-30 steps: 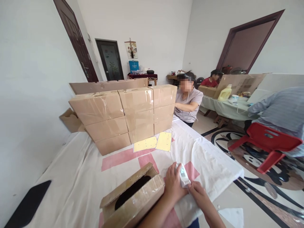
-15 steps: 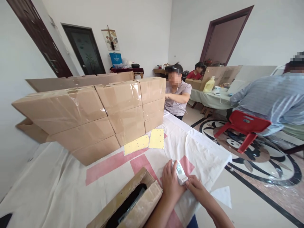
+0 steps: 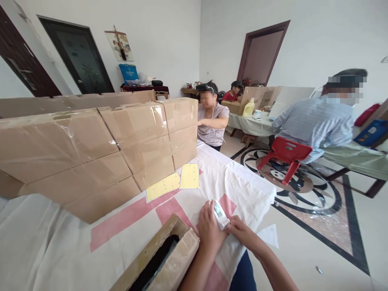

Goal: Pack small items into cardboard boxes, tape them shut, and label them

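A small white oval device with a pale green, screen-like patch on its upper face is held low over the near right part of the table. My left hand is closed around its left side, fingers curled toward the far end. At the near end of the device, my right hand pinches with thumb and forefinger; the exact contact is partly hidden. Left of my left forearm stands an open cardboard box with something black inside. Two yellow cards with dots, a left card and a right card, lie beyond my hands.
A wall of stacked cardboard boxes stands along the far left. White cloth with pink patches covers the table. One person sits beyond the boxes. Another sits on a red chair at right. White paper lies past the table edge.
The view has swung to the right, so everything appears shifted left and more of the room's right side shows. Both hands keep nearly the same hold on the white device.
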`<control>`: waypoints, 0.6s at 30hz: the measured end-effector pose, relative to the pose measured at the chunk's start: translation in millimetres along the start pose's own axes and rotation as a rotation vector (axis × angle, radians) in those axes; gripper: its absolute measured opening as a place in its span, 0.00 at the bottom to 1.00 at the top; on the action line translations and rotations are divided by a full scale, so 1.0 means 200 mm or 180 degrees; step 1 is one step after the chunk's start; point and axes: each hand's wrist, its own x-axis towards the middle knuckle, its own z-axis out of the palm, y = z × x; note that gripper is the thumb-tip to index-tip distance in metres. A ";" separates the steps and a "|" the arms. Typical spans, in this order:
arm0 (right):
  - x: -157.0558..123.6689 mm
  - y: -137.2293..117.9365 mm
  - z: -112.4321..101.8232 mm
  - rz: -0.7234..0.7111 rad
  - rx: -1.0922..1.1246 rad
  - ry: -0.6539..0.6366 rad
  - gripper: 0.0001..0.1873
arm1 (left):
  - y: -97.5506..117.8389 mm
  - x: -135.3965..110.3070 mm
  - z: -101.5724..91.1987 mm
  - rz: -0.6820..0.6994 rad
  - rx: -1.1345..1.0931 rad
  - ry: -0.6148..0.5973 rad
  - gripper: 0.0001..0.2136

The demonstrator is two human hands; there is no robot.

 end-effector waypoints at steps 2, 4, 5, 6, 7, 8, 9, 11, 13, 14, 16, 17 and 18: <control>0.00 0.01 0.01 0.0004 -0.0184 -0.0036 0.27 | 0.00 0.00 0.00 -0.0002 0.0008 0.0005 0.45; 0.01 0.03 0.01 -0.0046 -0.0436 -0.0039 0.23 | 0.00 -0.01 0.00 -0.0078 0.0089 -0.0007 0.46; 0.02 0.04 0.02 -0.0087 -0.0523 -0.0029 0.21 | 0.00 -0.01 0.00 -0.0126 0.0135 -0.0016 0.47; 0.02 0.05 0.01 -0.0131 -0.0553 -0.0018 0.20 | 0.00 -0.01 0.00 -0.0164 0.0166 -0.0022 0.47; 0.02 0.06 0.01 -0.0180 -0.0512 -0.0011 0.19 | 0.00 -0.01 0.00 -0.0182 0.0175 -0.0026 0.47; 0.01 0.07 0.00 -0.0228 -0.0409 -0.0013 0.18 | 0.00 -0.01 0.00 -0.0181 0.0164 -0.0034 0.47; 0.01 0.07 -0.01 -0.0270 -0.0274 -0.0025 0.19 | 0.00 -0.01 0.00 -0.0172 0.0140 -0.0044 0.47; -0.01 0.06 -0.03 -0.0324 0.0000 -0.0074 0.20 | 0.00 -0.01 0.00 -0.0143 0.0098 -0.0052 0.48; -0.03 0.03 -0.04 -0.0355 0.0199 -0.0099 0.23 | -0.01 0.00 -0.01 -0.0076 0.0081 -0.0053 0.48; -0.04 0.02 -0.04 -0.0351 0.0271 -0.0075 0.24 | -0.01 -0.01 -0.01 -0.0018 0.0070 -0.0036 0.47; -0.08 -0.02 -0.03 -0.0332 0.0407 0.0027 0.26 | 0.01 -0.01 -0.03 0.0139 0.0003 0.0054 0.44; -0.10 -0.04 -0.03 -0.0338 0.0476 0.0091 0.26 | 0.02 -0.02 -0.06 0.0232 -0.0092 0.0130 0.40; -0.13 -0.06 -0.02 -0.0372 0.0535 0.0152 0.26 | 0.04 -0.02 -0.09 0.0320 -0.0245 0.0207 0.35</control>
